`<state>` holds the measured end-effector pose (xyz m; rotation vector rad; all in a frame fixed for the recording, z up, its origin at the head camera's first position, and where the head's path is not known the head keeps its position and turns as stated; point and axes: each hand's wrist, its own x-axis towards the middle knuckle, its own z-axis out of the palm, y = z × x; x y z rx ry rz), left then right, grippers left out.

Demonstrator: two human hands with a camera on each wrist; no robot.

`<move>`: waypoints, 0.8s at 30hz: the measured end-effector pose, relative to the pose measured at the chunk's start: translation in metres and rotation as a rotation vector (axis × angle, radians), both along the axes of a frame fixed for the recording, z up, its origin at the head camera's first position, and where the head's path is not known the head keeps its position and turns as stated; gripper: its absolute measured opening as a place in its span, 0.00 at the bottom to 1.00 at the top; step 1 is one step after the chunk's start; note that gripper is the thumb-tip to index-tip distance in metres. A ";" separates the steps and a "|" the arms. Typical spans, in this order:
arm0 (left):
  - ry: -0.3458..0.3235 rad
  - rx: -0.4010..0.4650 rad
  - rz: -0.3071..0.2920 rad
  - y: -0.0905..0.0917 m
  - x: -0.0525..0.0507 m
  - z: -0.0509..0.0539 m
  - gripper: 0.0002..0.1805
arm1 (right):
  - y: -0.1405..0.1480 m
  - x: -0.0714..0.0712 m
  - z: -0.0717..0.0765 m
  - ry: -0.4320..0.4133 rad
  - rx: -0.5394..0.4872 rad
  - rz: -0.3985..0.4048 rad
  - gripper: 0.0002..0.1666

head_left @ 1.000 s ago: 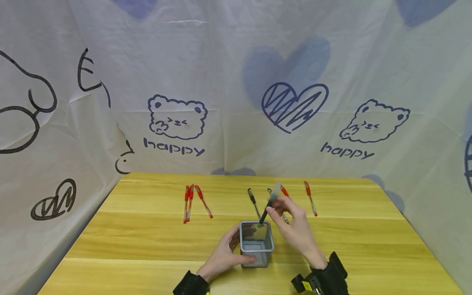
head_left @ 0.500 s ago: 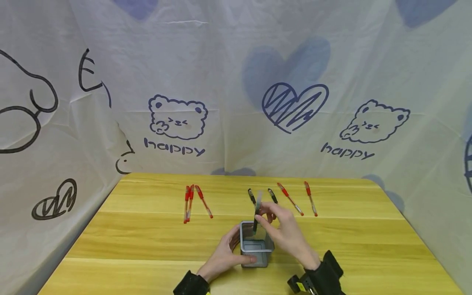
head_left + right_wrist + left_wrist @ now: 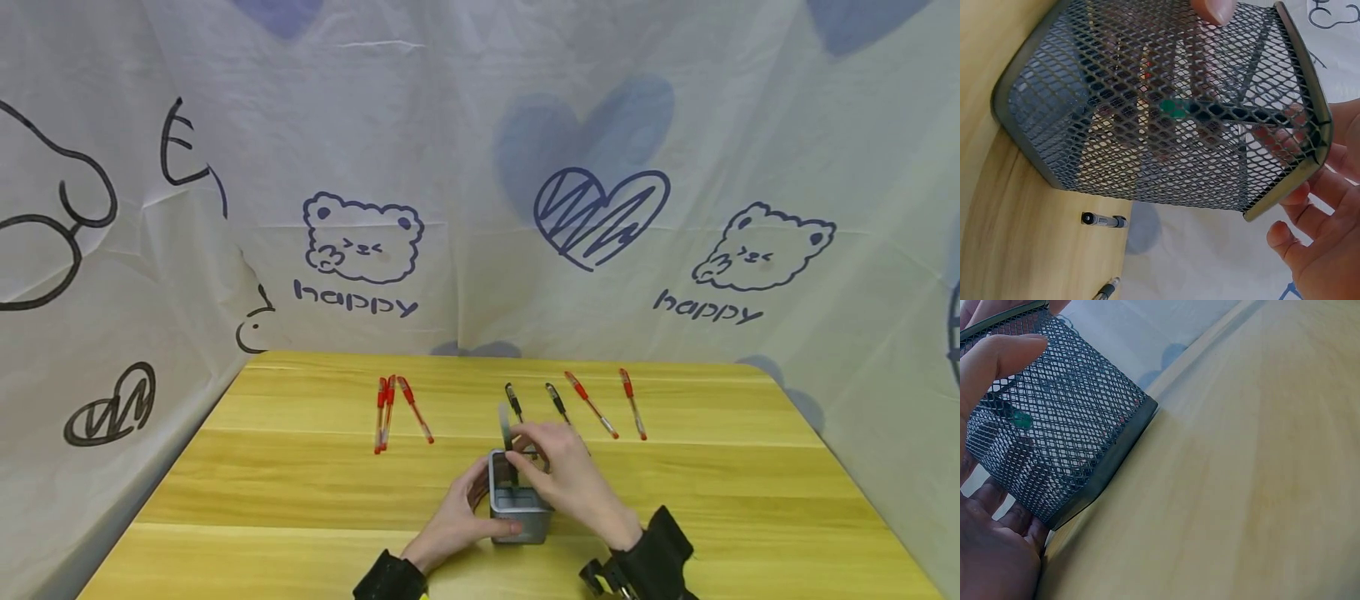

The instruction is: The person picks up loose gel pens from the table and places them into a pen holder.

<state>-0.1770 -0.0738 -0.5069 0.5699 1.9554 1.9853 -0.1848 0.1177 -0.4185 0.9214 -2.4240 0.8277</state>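
Note:
A mesh pen holder (image 3: 528,528) stands upright on the table, its top uncovered. My left hand (image 3: 456,518) grips it from the left, thumb across the near side and fingers behind. Over the rim my right hand (image 3: 568,479) pinches a dark pen (image 3: 505,423) with a pale, see-through upper end. The pen's green tip (image 3: 1174,107) shows through the mesh in the right wrist view, inside the holder and above its floor. In the left wrist view, the left thumb (image 3: 1007,353) presses on the mesh wall.
Three red pens (image 3: 385,412) lie at the back left of the wooden table (image 3: 300,492). Behind the holder are two black pens (image 3: 556,398), with two more red pens (image 3: 592,406) to their right. A white patterned cloth (image 3: 480,125) hangs behind the table.
My right hand has moved left and down, bringing the pen from above the far rim into the holder and turning it more upright. The left hand and holder have stayed put.

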 end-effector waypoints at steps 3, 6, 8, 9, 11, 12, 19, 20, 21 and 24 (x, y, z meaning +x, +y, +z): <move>0.001 0.001 0.000 -0.001 0.000 0.000 0.45 | 0.000 0.000 -0.002 0.019 0.006 -0.019 0.15; -0.009 0.005 -0.010 -0.001 0.000 0.000 0.44 | 0.007 0.000 -0.008 0.073 -0.064 -0.048 0.15; -0.009 0.008 -0.017 -0.002 -0.001 -0.001 0.44 | 0.017 -0.004 -0.012 0.109 -0.162 -0.073 0.12; -0.009 0.010 -0.019 -0.002 -0.001 -0.001 0.44 | 0.023 -0.007 -0.015 0.113 -0.212 -0.094 0.10; -0.006 0.013 -0.020 -0.002 -0.001 -0.001 0.45 | 0.039 -0.014 -0.018 0.072 -0.283 -0.157 0.08; -0.002 0.012 -0.018 -0.002 -0.002 -0.001 0.45 | 0.049 -0.018 -0.021 0.022 -0.302 -0.193 0.08; 0.000 0.014 -0.028 -0.002 -0.001 -0.001 0.46 | 0.115 -0.036 -0.041 -0.496 -0.125 -0.404 0.23; 0.001 0.014 -0.030 -0.002 -0.001 -0.001 0.46 | 0.121 -0.038 -0.044 -0.544 -0.096 -0.403 0.27; 0.000 0.013 -0.031 -0.002 -0.001 -0.001 0.46 | 0.127 -0.040 -0.046 -0.578 -0.069 -0.403 0.30; 0.002 0.012 -0.030 -0.002 -0.001 -0.001 0.45 | 0.137 -0.048 -0.050 -0.629 -0.009 -0.382 0.37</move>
